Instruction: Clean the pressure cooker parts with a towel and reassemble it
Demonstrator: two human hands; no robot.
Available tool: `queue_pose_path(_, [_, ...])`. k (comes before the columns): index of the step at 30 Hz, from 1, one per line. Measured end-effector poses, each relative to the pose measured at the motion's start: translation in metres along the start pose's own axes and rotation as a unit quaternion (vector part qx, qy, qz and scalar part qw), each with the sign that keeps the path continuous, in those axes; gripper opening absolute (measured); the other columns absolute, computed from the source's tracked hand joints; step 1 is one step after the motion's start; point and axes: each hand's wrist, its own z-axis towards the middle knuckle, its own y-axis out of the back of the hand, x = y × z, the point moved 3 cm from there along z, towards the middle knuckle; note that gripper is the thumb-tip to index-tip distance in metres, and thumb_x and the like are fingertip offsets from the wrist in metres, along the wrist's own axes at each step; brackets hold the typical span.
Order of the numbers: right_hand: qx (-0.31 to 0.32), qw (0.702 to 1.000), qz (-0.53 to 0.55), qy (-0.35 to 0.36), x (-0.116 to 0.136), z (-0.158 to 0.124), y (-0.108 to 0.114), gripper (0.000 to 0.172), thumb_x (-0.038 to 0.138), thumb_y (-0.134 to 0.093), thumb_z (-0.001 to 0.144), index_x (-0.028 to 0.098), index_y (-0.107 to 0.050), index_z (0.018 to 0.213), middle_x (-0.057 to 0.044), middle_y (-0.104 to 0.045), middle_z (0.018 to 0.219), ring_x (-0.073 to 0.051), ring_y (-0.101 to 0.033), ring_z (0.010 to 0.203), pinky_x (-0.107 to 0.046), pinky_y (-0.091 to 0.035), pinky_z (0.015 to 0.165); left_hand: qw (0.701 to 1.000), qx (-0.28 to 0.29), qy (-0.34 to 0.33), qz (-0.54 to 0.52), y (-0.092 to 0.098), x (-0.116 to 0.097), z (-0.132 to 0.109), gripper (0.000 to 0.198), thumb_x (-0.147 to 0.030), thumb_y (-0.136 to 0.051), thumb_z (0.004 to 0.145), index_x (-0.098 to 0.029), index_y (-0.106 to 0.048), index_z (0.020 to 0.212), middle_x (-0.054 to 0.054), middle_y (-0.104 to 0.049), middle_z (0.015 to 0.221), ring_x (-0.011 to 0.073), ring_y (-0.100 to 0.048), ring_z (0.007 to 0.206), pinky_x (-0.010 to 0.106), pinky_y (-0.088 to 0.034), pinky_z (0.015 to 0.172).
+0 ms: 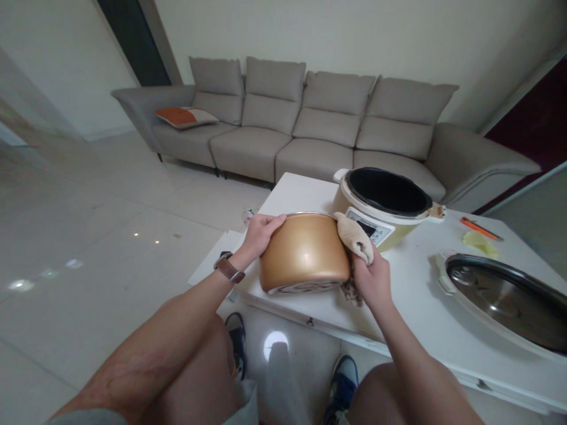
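The round, bronze-gold metal inner pot (305, 254) lies tipped on its side at the near edge of the white counter (416, 301), its base turned toward the camera and its mouth facing away. The left hand (261, 233) is clenched over the pot's rim on its left side, fingers curled inside. The right hand (374, 277) presses a soft beige cloth (354, 236) against the pot's right wall, grasping the cloth in a bunch. The pot looks stiff, thin-walled and fairly light, and its glossy coating is probably slippery. The rolled rim seems the surest place to grip, with a second hold on the opposite wall to stop it rolling. A brown-strapped wristwatch (229, 268) sits on the left wrist. Just behind the pot and to its right stands a cream electric cooker body (385, 206) with a black, empty well. Further right of the pot a large round cooker lid (505, 301) with a shiny steel inner face rests upturned, and beyond it lie a slim orange tool (481, 228) and a pale yellow scrap (477, 241). The counter is smooth, hard and glossy. Far behind the pot runs a long grey fabric sofa (310, 124) with an orange cushion (183, 116), and to the pot's left spreads a pale, shiny tiled floor (88, 236).
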Motion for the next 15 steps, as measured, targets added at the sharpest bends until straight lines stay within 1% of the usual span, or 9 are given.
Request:
queue_pose_path(3, [-0.01,1.0,0.022,-0.018,-0.008,0.002,-0.003,0.041,0.038,-0.055,0.094,0.018,-0.072,0.126,-0.011,-0.079,0.117,-0.03,-0.073,0.106,-0.042,-0.059,0.088,1.0,0.0,-0.004,0.015,-0.001,0.0,0.0,0.061,-0.06,-0.063,0.081,-0.02,-0.034,0.046,-0.004,-0.027,0.049,0.0071,-0.024,0.048,0.029,-0.013,0.05])
queue_pose_path(5, [-0.026,1.0,0.004,-0.011,-0.009,0.0,-0.002,0.04,0.037,-0.054,0.093,0.018,-0.073,0.124,-0.011,-0.08,0.111,-0.03,-0.075,0.1,-0.041,-0.06,0.084,1.0,0.004,-0.003,0.021,-0.002,-0.001,-0.001,0.059,-0.06,-0.065,0.08,-0.019,-0.038,0.046,-0.004,-0.03,0.05,0.0073,-0.026,0.049,0.029,-0.014,0.05])
queue_pose_path(6, [-0.033,0.999,-0.012,0.005,-0.008,-0.002,-0.001,0.039,0.035,-0.053,0.093,0.018,-0.073,0.122,-0.01,-0.081,0.107,-0.03,-0.076,0.096,-0.041,-0.061,0.081,1.0,0.006,-0.002,0.022,-0.003,-0.001,-0.002,0.059,-0.06,-0.065,0.08,-0.019,-0.04,0.047,-0.004,-0.031,0.05,0.0074,-0.026,0.049,0.029,-0.014,0.05])
queue_pose_path(8, [-0.041,0.995,-0.043,0.078,-0.001,-0.006,0.004,0.038,0.031,-0.052,0.09,0.019,-0.074,0.119,-0.01,-0.081,0.107,-0.03,-0.077,0.095,-0.041,-0.061,0.081,1.0,0.01,0.0,0.026,-0.004,-0.001,-0.003,0.058,-0.06,-0.065,0.08,-0.019,-0.042,0.047,-0.004,-0.032,0.05,0.0076,-0.027,0.049,0.029,-0.014,0.051])
queue_pose_path(9, [-0.038,0.989,-0.053,0.132,0.006,-0.009,0.006,0.039,0.03,-0.052,0.089,0.019,-0.074,0.12,-0.01,-0.08,0.112,-0.031,-0.076,0.1,-0.043,-0.061,0.085,1.0,0.011,0.001,0.029,-0.004,-0.002,-0.004,0.058,-0.061,-0.065,0.08,-0.018,-0.042,0.047,-0.004,-0.032,0.05,0.0077,-0.027,0.05,0.029,-0.014,0.051])
queue_pose_path(10, [-0.025,0.98,-0.059,0.19,0.013,-0.011,0.009,0.041,0.03,-0.053,0.087,0.02,-0.073,0.122,-0.01,-0.078,0.119,-0.032,-0.074,0.108,-0.045,-0.06,0.091,0.999,0.011,0.0,0.032,-0.005,-0.002,-0.004,0.058,-0.061,-0.065,0.08,-0.018,-0.043,0.047,-0.004,-0.032,0.05,0.0077,-0.027,0.05,0.029,-0.014,0.051])
queue_pose_path(12, [0.028,0.955,-0.075,0.286,0.026,-0.014,0.011,0.046,0.032,-0.055,0.086,0.023,-0.071,0.129,-0.008,-0.072,0.133,-0.033,-0.066,0.127,-0.048,-0.057,0.101,0.999,0.009,-0.003,0.039,-0.005,-0.003,-0.005,0.058,-0.06,-0.065,0.081,-0.018,-0.042,0.047,-0.003,-0.032,0.05,0.0079,-0.027,0.05,0.029,-0.015,0.051])
queue_pose_path(14, [0.077,0.937,-0.087,0.331,0.034,-0.015,0.012,0.048,0.031,-0.056,0.087,0.026,-0.068,0.133,-0.006,-0.069,0.139,-0.033,-0.059,0.136,-0.049,-0.055,0.106,0.999,0.008,-0.006,0.042,-0.004,-0.002,-0.005,0.059,-0.06,-0.065,0.081,-0.019,-0.041,0.047,-0.003,-0.032,0.051,0.008,-0.028,0.05,0.029,-0.015,0.051])
queue_pose_path(15, [0.082,0.934,-0.084,0.336,0.036,-0.015,0.012,0.048,0.029,-0.055,0.087,0.026,-0.067,0.134,-0.005,-0.068,0.14,-0.032,-0.058,0.138,-0.049,-0.054,0.107,0.999,0.009,-0.005,0.044,-0.004,-0.002,-0.004,0.059,-0.06,-0.065,0.081,-0.018,-0.041,0.047,-0.003,-0.033,0.051,0.008,-0.028,0.05,0.029,-0.015,0.051])
